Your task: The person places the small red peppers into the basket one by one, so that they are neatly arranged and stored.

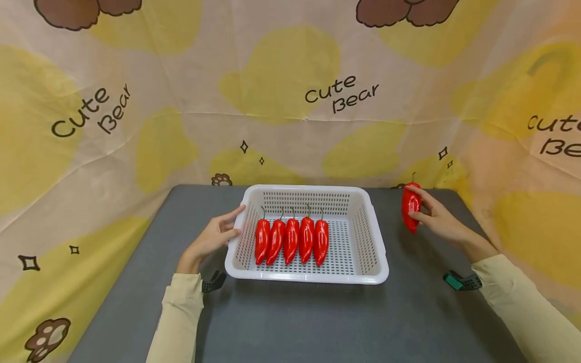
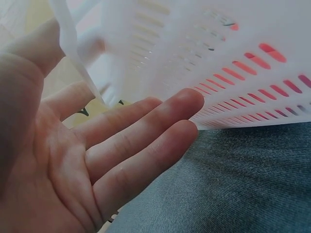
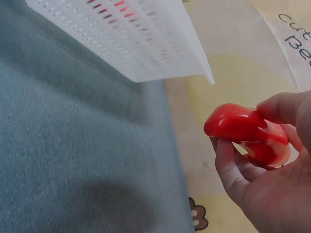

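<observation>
A white perforated plastic basket [image 1: 313,278] sits on the dark grey table. Several red peppers [image 1: 291,241] lie side by side in its left and middle part, stems toward the back. My left hand [image 1: 213,237] holds the basket's left rim, with thumb and index finger over the edge; the other fingers [image 2: 141,145] extend straight beneath the rim, along the outer wall. To the right of the basket, my right hand [image 1: 438,217] pinches another red pepper [image 1: 411,205] between thumb and fingers, above the table. That pepper [image 3: 235,124] has its stem upward in the head view.
A patterned cloth [image 1: 281,75] with "Cute Bear" lettering hangs behind and beside the grey table [image 1: 295,322]. Dark straps [image 1: 214,281] are around both wrists. The basket's raised walls surround the peppers.
</observation>
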`<state>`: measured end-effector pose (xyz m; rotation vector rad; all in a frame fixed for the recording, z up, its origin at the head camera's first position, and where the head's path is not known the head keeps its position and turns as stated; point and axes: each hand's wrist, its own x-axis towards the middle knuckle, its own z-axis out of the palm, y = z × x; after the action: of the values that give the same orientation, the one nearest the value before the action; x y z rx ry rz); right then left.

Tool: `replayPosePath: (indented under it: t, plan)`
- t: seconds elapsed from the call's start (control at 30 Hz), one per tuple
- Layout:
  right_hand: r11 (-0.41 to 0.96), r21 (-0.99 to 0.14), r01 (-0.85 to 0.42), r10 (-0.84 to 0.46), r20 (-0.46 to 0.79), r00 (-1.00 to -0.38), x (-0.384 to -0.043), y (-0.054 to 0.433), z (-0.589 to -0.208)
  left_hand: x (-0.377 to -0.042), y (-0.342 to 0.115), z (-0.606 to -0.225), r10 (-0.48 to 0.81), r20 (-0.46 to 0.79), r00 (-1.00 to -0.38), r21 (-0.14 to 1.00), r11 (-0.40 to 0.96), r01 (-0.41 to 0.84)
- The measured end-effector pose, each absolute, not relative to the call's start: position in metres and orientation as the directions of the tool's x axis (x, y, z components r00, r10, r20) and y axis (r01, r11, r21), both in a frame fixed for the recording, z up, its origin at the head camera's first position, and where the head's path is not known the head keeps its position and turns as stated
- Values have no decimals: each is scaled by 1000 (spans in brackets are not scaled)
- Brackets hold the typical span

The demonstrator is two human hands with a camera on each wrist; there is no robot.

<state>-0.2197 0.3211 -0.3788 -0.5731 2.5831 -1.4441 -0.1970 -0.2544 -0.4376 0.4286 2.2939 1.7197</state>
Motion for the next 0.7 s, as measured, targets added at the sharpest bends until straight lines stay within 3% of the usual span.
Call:
replayPosePath:
  t: [0.37, 0.7]
  plan:
    - [515, -826, -228, -335, 50, -941, -220, 298, -371, -199, -256, -439, 387, -7, -922, 969, 231, 90]
    - [475, -835, -278, -390, 84, -917, -223, 281, -359, -196, -254, -436, 391, -8, -920, 967, 236, 92]
